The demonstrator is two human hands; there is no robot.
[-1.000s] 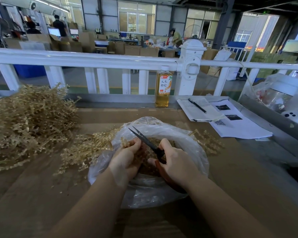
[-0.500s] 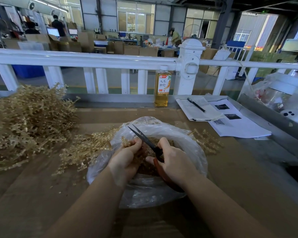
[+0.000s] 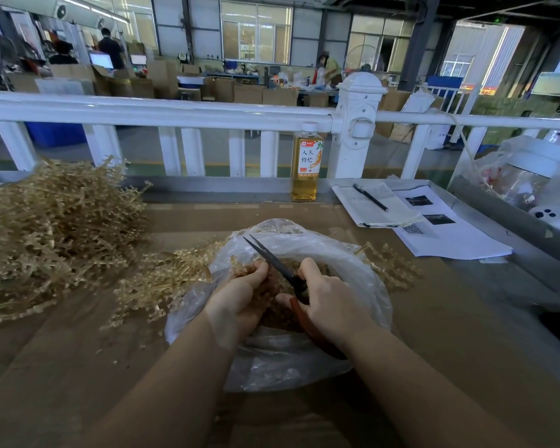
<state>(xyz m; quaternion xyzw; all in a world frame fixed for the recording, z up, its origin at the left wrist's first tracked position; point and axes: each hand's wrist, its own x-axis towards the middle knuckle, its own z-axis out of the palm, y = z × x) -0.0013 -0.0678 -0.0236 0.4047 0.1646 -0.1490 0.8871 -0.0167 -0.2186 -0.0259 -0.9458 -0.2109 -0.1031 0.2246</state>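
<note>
Right now the right hand [image 3: 330,305] is gripping the scissors [image 3: 272,260] just right of the frame's centre. Its fingers are curling round the reddish handles, and the dark blades are pointing up and to the left, looking closed or nearly so. The left hand [image 3: 236,299], close beside it, is curling its fingers and thumb round a small golden sprig [image 3: 265,287] and holding it right against the blades. Both hands are working over the open mouth of a clear plastic bag [image 3: 288,360], which is sitting on the brown table [image 3: 466,318] in the lower middle of the frame and holding brownish cut bits. Loose sprigs [image 3: 162,279] are lying just left of the bag, touching its edge. A big tangled heap [image 3: 52,227] of the same golden stuff is filling the left side of the frame. At the table's far edge, upper centre, a bottle [image 3: 305,166] of amber drink is standing upright in front of the white railing [image 3: 162,111]. To its right a notebook [image 3: 369,208] is lying flat with a pen [image 3: 370,197] resting on it, overlapping some printed sheets [image 3: 450,237].
</note>
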